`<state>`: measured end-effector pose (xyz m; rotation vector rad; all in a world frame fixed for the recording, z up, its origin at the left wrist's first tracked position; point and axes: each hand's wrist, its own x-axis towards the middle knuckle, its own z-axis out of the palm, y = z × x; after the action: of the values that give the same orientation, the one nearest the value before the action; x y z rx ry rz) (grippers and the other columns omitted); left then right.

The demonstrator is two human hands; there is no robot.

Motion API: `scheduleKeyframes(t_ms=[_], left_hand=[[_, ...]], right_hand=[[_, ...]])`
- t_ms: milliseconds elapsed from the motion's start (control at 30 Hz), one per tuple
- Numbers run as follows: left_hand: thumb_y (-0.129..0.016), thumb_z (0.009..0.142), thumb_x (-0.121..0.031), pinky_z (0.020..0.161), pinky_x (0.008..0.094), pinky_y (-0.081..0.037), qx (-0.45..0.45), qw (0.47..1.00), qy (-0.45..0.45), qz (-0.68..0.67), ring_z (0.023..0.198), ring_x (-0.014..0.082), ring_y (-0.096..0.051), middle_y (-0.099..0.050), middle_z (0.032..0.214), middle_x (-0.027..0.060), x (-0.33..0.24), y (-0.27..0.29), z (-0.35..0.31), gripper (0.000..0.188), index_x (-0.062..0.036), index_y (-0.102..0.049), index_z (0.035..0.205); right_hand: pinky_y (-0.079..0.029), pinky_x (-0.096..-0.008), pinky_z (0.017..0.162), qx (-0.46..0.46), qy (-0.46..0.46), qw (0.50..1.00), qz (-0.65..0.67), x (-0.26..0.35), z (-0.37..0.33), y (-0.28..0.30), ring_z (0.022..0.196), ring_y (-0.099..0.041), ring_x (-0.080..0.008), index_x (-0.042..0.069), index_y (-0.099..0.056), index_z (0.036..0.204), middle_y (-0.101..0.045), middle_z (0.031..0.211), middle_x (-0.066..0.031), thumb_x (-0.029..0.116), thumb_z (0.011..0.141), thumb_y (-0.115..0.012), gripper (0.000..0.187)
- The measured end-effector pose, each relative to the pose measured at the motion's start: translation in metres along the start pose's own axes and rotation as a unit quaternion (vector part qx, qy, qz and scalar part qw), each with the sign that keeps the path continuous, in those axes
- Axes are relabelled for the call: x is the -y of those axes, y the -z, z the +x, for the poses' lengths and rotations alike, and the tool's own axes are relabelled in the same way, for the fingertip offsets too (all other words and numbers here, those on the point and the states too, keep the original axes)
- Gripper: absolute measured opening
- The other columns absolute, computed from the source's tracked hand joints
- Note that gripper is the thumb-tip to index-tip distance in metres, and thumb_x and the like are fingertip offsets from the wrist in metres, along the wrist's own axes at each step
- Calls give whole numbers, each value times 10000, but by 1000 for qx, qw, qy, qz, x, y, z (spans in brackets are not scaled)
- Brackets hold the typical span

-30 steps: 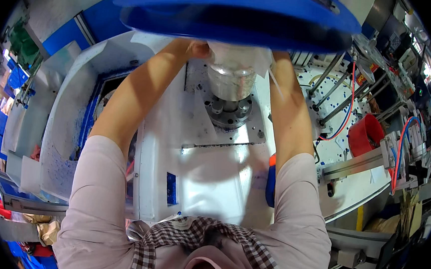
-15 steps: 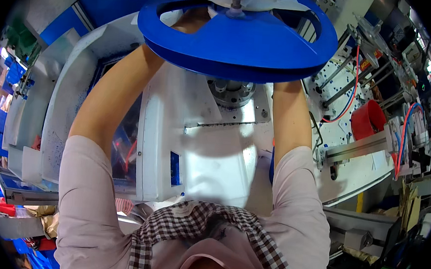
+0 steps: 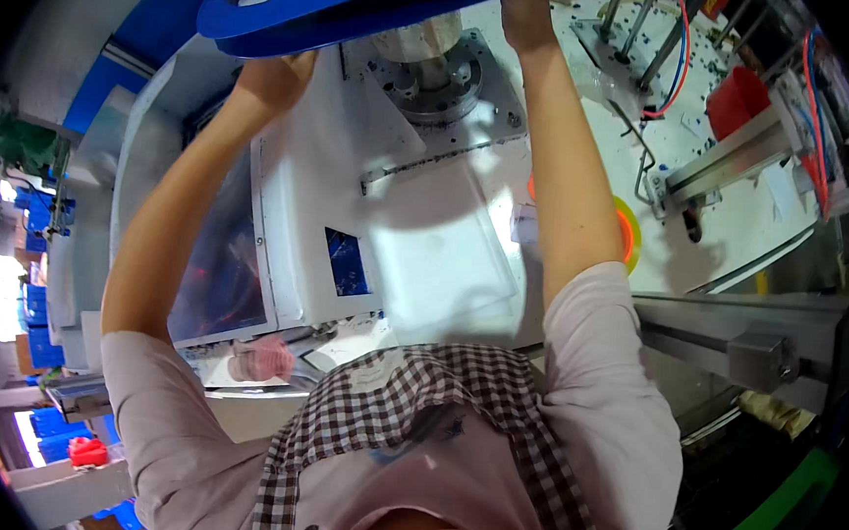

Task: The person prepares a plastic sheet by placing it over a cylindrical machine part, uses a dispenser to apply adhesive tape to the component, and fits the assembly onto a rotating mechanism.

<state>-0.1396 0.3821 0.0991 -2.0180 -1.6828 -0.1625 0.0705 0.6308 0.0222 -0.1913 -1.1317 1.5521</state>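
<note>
A large blue wheel (image 3: 364, 10) with cut-out openings and a grooved rim fills the top of the head view, tilted with its right side higher; its upper part is cut off by the picture edge. My left hand (image 3: 278, 79) is closed at the wheel's left underside, its fingertips partly hidden by the rim. At the right end of the rim, my right hand (image 3: 526, 18) grips it, the fingers mostly out of sight. Below the wheel stands a pale column (image 3: 418, 42) on a round metal flange (image 3: 436, 94). Whether the wheel touches this column I cannot tell.
A white machine housing (image 3: 296, 197) with a dark window lies on the left. On the right, a speckled white table (image 3: 703, 225) carries a red cup (image 3: 738, 103), metal posts and an aluminium arm (image 3: 731, 168). A yellow-and-orange ring (image 3: 629, 235) lies beside my right forearm.
The blue wheel has moved up and left in the view and tilted. My hands, hidden behind it before, now show at its rim. The view has also shifted.
</note>
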Motion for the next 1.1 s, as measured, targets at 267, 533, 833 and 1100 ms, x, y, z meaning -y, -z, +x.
scheduleKeyframes(t_ms=[267,533,833,1100], left_hand=[[-594,791,-35,894,380,-463,-98,978,-168,69,1101,278,-535,-449,1331,77,-96,57,41,497,-79,-469,1270],[-521,848,-108,923,419,-432,-86,958,-166,216,1112,317,-520,-512,1250,194,-124,66,55,368,30,-550,1188],[-506,804,-150,1061,506,-262,-48,926,-206,314,1308,401,-287,-321,1387,257,-122,65,59,573,87,-388,1312],[-493,800,-84,1069,491,-264,-74,959,-155,223,1280,437,-322,-311,1377,287,-113,46,67,585,114,-329,1326]], right_hand=[[-448,-424,823,33,12,990,137,16,18,23,997,-564,-222,143,-490,1186,-593,1104,-44,272,942,-328,321],[-463,-264,658,28,161,985,-51,82,-69,-42,724,-571,-102,40,-604,888,-613,771,-1,37,795,-614,94],[-461,-283,651,-57,99,964,241,76,-61,-68,694,-574,-196,25,-606,888,-603,769,-30,37,794,-619,95],[-462,-258,699,-47,158,985,-54,70,-56,-64,778,-573,-136,-14,-592,967,-620,847,-61,-3,827,-578,141]])
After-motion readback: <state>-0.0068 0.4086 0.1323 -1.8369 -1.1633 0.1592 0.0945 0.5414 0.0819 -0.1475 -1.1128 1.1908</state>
